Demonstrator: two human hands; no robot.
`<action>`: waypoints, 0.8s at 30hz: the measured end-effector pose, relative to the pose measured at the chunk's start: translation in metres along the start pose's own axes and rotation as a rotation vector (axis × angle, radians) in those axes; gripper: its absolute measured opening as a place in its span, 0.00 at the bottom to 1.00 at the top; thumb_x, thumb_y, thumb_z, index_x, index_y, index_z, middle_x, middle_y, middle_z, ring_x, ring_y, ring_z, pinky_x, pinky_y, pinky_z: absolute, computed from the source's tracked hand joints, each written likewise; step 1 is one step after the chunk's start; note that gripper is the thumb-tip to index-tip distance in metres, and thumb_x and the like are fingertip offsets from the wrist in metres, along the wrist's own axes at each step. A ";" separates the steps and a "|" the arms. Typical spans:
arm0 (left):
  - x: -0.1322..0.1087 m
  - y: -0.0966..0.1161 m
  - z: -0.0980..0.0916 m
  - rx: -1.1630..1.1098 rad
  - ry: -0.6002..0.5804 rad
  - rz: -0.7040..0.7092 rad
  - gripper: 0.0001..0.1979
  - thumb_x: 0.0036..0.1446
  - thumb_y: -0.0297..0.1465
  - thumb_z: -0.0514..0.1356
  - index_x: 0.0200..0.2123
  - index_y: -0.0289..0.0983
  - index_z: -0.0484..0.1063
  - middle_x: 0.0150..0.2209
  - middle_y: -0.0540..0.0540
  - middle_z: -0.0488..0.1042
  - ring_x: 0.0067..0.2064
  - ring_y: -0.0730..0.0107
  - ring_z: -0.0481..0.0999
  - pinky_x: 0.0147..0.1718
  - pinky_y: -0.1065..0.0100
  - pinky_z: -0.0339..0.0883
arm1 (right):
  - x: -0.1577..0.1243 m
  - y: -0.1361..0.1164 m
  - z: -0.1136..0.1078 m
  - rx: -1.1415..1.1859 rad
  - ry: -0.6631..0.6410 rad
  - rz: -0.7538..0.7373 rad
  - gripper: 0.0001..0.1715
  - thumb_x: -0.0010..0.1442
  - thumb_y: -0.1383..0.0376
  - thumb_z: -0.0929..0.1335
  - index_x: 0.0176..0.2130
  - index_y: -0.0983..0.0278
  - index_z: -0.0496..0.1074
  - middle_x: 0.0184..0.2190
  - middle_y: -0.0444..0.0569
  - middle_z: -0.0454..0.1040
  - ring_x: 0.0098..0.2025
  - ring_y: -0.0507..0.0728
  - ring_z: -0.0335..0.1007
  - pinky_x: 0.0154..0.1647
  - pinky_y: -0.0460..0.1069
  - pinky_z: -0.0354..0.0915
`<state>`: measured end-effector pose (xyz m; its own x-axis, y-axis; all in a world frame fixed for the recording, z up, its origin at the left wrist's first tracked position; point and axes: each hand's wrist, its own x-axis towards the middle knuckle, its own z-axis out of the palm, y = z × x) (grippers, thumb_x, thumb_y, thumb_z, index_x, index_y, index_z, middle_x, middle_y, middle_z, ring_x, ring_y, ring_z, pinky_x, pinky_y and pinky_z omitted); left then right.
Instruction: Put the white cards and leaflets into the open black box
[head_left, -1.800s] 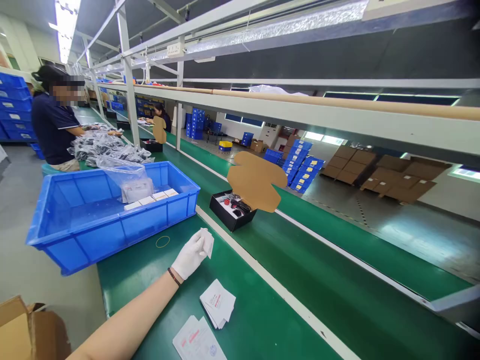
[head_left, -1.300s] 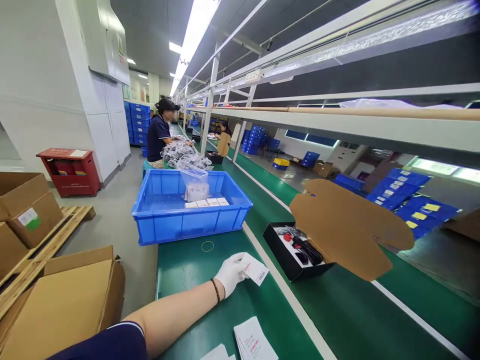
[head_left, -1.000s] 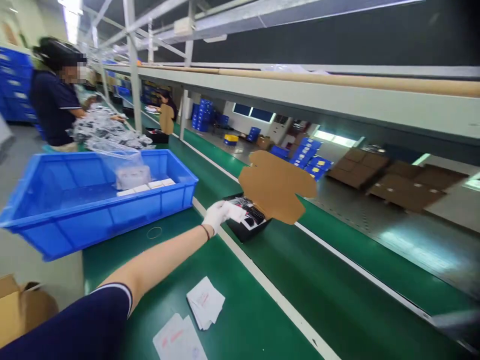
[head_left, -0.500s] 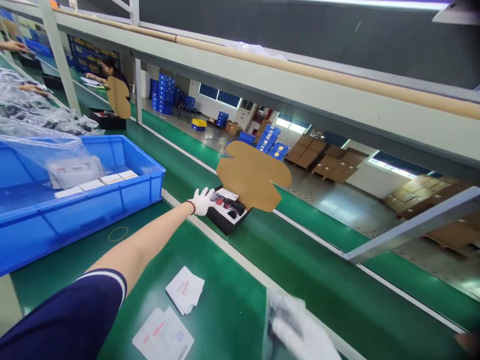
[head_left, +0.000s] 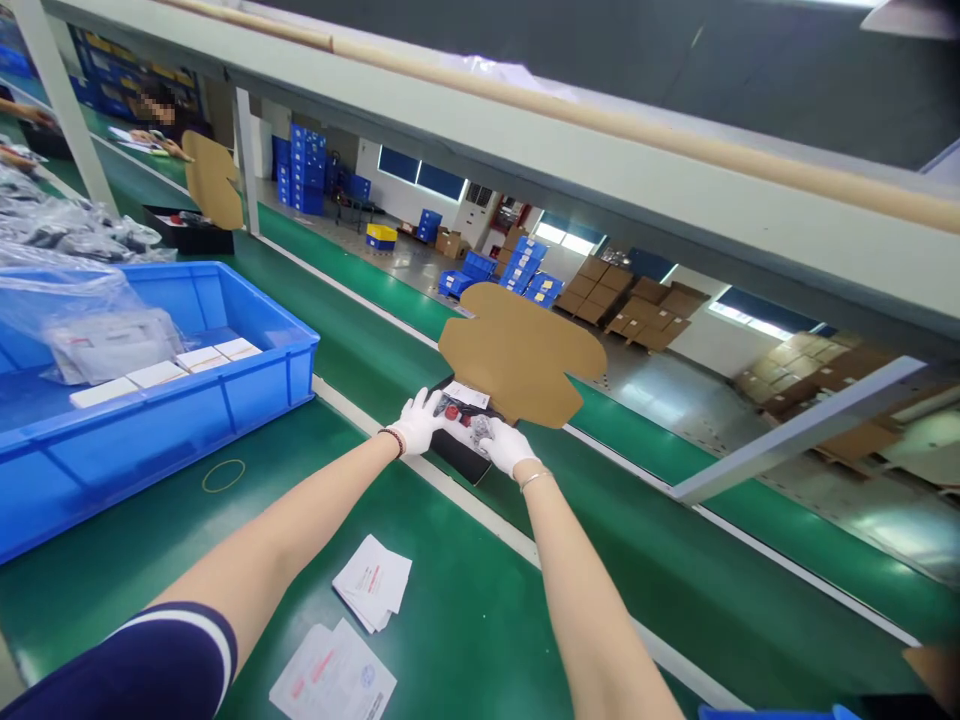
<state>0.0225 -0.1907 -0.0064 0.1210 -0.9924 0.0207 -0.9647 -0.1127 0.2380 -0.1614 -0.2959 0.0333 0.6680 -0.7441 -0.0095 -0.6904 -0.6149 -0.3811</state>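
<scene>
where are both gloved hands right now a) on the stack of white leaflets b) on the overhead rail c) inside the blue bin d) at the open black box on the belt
d: the left hand and the right hand both reach to the near edge of the open black box, under its raised brown cardboard lid; the blue bin and the white leaflets lie untouched.

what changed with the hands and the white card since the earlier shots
The left hand carried a white card from the table edge forward to the open black box and let it go; the card now lies inside. The right hand, out of sight at first, came in holding a small dark item at the box. The blue bin, the rubber band and the card stacks stayed put.
</scene>
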 end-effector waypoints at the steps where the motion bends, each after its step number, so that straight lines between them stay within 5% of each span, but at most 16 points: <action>1: 0.001 0.003 0.003 -0.004 0.024 0.010 0.39 0.39 0.18 0.61 0.57 0.45 0.62 0.66 0.40 0.31 0.64 0.35 0.28 0.59 0.38 0.37 | 0.004 -0.001 -0.001 -0.039 -0.042 -0.035 0.21 0.48 0.69 0.70 0.44 0.65 0.72 0.42 0.55 0.73 0.45 0.63 0.69 0.48 0.52 0.63; 6: 0.005 0.018 0.012 -0.005 0.017 0.021 0.40 0.40 0.20 0.61 0.60 0.44 0.59 0.66 0.39 0.33 0.63 0.33 0.28 0.58 0.37 0.36 | 0.015 -0.021 -0.003 -0.175 -0.107 -0.133 0.17 0.50 0.66 0.72 0.42 0.66 0.74 0.45 0.58 0.72 0.49 0.65 0.66 0.51 0.54 0.59; 10: -0.009 0.032 0.006 -0.058 0.036 0.140 0.41 0.44 0.20 0.58 0.63 0.41 0.52 0.66 0.37 0.31 0.64 0.38 0.30 0.59 0.40 0.38 | -0.011 -0.017 -0.008 -0.200 -0.175 -0.115 0.14 0.58 0.66 0.67 0.45 0.63 0.73 0.49 0.55 0.70 0.51 0.65 0.65 0.52 0.54 0.59; 15: -0.071 0.037 -0.014 -0.368 0.187 0.171 0.40 0.51 0.23 0.56 0.66 0.34 0.42 0.66 0.35 0.33 0.66 0.50 0.36 0.63 0.55 0.44 | -0.102 -0.037 0.030 -0.056 0.001 -0.122 0.21 0.65 0.61 0.59 0.56 0.59 0.64 0.49 0.55 0.67 0.49 0.62 0.64 0.49 0.54 0.60; 19: -0.136 0.031 -0.034 -0.580 0.235 0.064 0.31 0.57 0.30 0.53 0.64 0.35 0.50 0.65 0.42 0.45 0.64 0.59 0.49 0.62 0.62 0.48 | -0.171 -0.069 0.084 0.215 -0.257 -0.133 0.41 0.55 0.49 0.67 0.62 0.62 0.55 0.46 0.53 0.69 0.45 0.61 0.67 0.43 0.52 0.64; 21: -0.162 0.029 -0.040 -0.622 0.252 0.005 0.26 0.59 0.34 0.53 0.61 0.36 0.57 0.62 0.45 0.54 0.63 0.61 0.54 0.63 0.63 0.48 | -0.185 -0.073 0.096 0.351 -0.250 -0.004 0.40 0.53 0.49 0.69 0.58 0.64 0.59 0.43 0.52 0.71 0.43 0.61 0.68 0.42 0.52 0.64; 24: -0.189 0.036 -0.038 -0.701 0.270 -0.085 0.25 0.59 0.41 0.55 0.57 0.38 0.63 0.59 0.46 0.60 0.61 0.61 0.57 0.62 0.63 0.49 | -0.191 -0.065 0.089 0.525 -0.207 0.085 0.24 0.56 0.50 0.67 0.45 0.64 0.68 0.36 0.48 0.73 0.37 0.59 0.69 0.37 0.51 0.64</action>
<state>-0.0267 -0.0055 0.0350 0.3283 -0.9251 0.1907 -0.5858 -0.0410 0.8094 -0.2194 -0.0911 -0.0223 0.6932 -0.6860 -0.2211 -0.5488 -0.3035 -0.7789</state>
